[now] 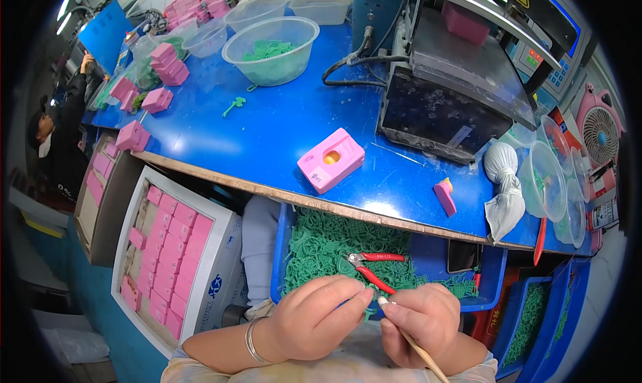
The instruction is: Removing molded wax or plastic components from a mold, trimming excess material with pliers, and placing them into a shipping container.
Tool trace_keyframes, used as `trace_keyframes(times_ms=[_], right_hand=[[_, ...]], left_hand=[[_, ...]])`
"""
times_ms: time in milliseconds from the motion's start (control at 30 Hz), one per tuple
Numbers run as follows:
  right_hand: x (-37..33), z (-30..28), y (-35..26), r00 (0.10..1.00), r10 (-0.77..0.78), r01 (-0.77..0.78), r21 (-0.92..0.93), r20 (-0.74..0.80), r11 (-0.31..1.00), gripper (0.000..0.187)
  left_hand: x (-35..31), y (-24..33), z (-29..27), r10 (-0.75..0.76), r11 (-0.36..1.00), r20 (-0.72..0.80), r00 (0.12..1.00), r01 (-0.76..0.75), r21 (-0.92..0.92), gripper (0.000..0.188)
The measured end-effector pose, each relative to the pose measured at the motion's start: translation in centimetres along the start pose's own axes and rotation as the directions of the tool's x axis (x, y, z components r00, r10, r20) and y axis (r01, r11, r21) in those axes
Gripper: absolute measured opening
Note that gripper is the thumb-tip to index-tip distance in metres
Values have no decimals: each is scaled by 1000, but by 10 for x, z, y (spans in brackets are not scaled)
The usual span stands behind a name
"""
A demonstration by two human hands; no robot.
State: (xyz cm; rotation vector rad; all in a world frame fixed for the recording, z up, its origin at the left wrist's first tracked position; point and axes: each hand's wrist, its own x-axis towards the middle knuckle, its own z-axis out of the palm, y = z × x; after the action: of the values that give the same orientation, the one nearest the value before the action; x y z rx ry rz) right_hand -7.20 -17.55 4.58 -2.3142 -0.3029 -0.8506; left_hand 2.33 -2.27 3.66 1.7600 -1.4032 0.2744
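1. Head view: a small green piece [370, 311] is at the fingertips of the left hand [317, 316], by the near edge of a blue tray [433, 250]; the fingers hide most of it.
2. Left thumb and forefinger are pinched together on it, and a bit shows just below their tips; its full shape cannot be told.
3. The right hand [428, 319] is closed around a wooden stick [426, 357], whose white tip points at the left fingertips, just beside the piece. Whether tip and piece touch cannot be told.
4. Just beyond the hands, cutters [384, 256] with red handles lie spread on a heap of green pieces [328, 242] in the tray.
5. The tray sits below the front edge of the blue worktop [261, 155]. Near that edge lie a pink block [334, 172] with a yellow patch in its hollow and, to its right, a smaller pink piece [445, 199].
6. Toward the worktop's right end are a tied white cloth bag [501, 165] and a dark machine [441, 112]; toward its back edge, a clear bowl [284, 72] holds more green bits.
7. Left of the tray, a white box [224, 282] holds rows of pink blocks [167, 242].
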Motion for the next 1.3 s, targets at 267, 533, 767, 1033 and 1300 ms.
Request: trace_keyframes(times_ms=[267,533,767,1033,1300], right_hand=[[-7,-3,6,994,55,-38,176,-94,984,22],[-6,-1,6,996,73,-59,216,-54,975,18],[1,-2,4,1000,1,-1,66,0,998,18],[1,-24,54,740,537,-559,75,-404,826,28],[1,-39,60,813,452,-573,-369,-365,732,55]], left_hand=[[0,1,1,-58,996,8,998,58,-61,40],[-2,0,0,-47,997,16,999,48,-60,38],[-2,1,0,-85,995,-2,996,84,-51,36],[-4,-4,4,-668,310,310,677,632,-711,12],[-2,-10,3,-573,-377,676,464,583,-719,16]])
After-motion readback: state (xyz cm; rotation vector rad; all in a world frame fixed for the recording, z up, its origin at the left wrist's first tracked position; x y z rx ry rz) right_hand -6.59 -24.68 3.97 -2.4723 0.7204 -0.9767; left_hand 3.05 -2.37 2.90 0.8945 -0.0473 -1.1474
